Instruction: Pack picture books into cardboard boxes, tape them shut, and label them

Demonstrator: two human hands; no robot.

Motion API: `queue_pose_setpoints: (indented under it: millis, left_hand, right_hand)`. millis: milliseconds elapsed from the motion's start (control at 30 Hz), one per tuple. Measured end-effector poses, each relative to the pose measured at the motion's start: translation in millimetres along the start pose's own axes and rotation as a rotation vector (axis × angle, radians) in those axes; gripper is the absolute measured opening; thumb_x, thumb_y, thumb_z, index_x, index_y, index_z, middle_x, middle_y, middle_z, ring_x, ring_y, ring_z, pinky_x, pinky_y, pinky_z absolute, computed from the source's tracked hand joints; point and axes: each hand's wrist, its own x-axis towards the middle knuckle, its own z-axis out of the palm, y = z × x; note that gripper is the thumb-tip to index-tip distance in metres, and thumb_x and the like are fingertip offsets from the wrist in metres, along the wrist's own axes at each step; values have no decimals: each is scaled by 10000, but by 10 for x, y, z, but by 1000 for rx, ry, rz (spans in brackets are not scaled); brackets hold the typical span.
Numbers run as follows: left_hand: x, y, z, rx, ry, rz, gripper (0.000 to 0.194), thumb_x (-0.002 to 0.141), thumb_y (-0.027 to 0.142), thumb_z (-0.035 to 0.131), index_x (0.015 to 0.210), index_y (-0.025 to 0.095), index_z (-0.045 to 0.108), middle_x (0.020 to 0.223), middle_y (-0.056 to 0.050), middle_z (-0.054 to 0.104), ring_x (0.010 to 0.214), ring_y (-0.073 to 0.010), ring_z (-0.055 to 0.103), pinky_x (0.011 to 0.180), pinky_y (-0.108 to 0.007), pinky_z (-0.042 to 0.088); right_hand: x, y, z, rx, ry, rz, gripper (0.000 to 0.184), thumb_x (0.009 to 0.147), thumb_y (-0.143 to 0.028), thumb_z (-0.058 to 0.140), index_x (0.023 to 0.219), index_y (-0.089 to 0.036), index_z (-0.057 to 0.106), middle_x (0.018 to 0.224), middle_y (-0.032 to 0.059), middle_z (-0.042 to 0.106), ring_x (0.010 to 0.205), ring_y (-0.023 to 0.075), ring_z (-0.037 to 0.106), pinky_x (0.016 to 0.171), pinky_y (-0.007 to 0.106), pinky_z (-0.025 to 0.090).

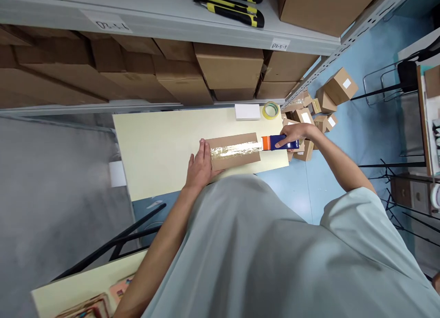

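A brown cardboard box lies on the pale yellow table, with a strip of shiny clear tape along its top. My left hand is pressed against the box's left end, fingers stretched flat over the edge and thumb low at the near side. In my right hand is a blue and orange tape dispenser, just past the box's right end. Its orange front meets the end of the tape strip. The fingers under the dispenser are partly hidden.
A white box and a roll of yellowish tape sit at the table's far edge. Above are shelves with cardboard boxes and utility knives. Taped cartons are piled on the floor at right. Black metal bars stand at left.
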Motion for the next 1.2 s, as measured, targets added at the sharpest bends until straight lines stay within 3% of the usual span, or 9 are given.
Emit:
queue_pose_setpoints:
  millis: [133, 333, 400, 500, 667, 733, 833, 933, 1200]
  left_hand:
    - [30, 60, -58, 23, 11, 20, 1320, 895, 723, 748, 1781, 62, 26, 1820, -339, 120, 1691, -465, 234, 1330, -671, 256]
    - [60, -42, -247, 65, -23, 62, 1322, 830, 598, 840, 1768, 33, 100, 1798, -362, 179, 1586, -530, 409, 1256, -620, 415]
    - [23, -88, -309, 96, -32, 50, 1270, 847, 541, 822, 1772, 46, 106, 1795, -350, 208, 1603, -533, 380, 1284, -642, 372]
    - [-18, -74, -345, 146, -39, 33, 1226, 855, 506, 802, 1776, 66, 121, 1807, -328, 205, 1679, -540, 199, 1339, -716, 200]
    - [142, 169, -226, 161, -99, 133, 1423, 725, 577, 907, 1785, 85, 94, 1846, -287, -39, 1705, -530, -63, 1344, -747, 18]
    - [243, 258, -163, 153, -134, 164, 1462, 686, 560, 938, 1784, 75, 103, 1842, -296, -55, 1707, -519, -77, 1352, -724, 1]
    - [320, 269, -130, 149, -134, 176, 1304, 772, 477, 876, 1779, 67, 156, 1838, -312, 51, 1718, -495, -26, 1362, -704, 7]
    - [285, 138, -175, 154, -116, 189, 1165, 849, 409, 782, 1782, 82, 166, 1836, -306, 106, 1723, -478, 10, 1361, -709, 14]
    - [182, -102, -241, 155, -147, 183, 1214, 828, 429, 782, 1793, 108, 119, 1845, -283, 94, 1722, -484, 15, 1356, -731, 15]
  right_hand:
    - [168, 86, 23, -5, 16, 30, 823, 666, -889, 868, 1004, -146, 761, 827, 104, 802, 809, 285, 798, 748, 370, 648]
    - [267, 114, 17, 11, 26, -19, 807, 642, -889, 881, 954, -157, 745, 808, 100, 792, 792, 277, 792, 727, 358, 642]
    - [259, 57, 27, -4, 15, -54, 788, 648, -887, 876, 938, -165, 756, 817, 101, 799, 800, 280, 791, 732, 356, 636]
    - [244, -43, 53, -66, 18, -75, 763, 668, -883, 864, 916, -168, 775, 818, 105, 807, 804, 282, 790, 737, 356, 626]
    - [225, -46, 39, -68, 24, -11, 771, 691, -869, 860, 936, -142, 783, 811, 107, 805, 769, 267, 784, 722, 358, 618]
    - [207, 10, 8, -66, 33, 20, 767, 690, -869, 863, 918, -141, 776, 797, 109, 802, 753, 263, 781, 708, 353, 615]
    - [162, 86, -23, -27, 29, -1, 761, 675, -872, 872, 904, -154, 766, 791, 103, 802, 744, 259, 780, 690, 342, 611]
    - [124, 104, 8, 50, 0, -64, 767, 643, -873, 890, 915, -170, 750, 802, 86, 804, 740, 251, 781, 683, 331, 612]
    - [168, 112, 129, 38, -50, -119, 777, 673, -898, 848, 970, -189, 731, 805, 71, 805, 743, 234, 772, 702, 322, 605]
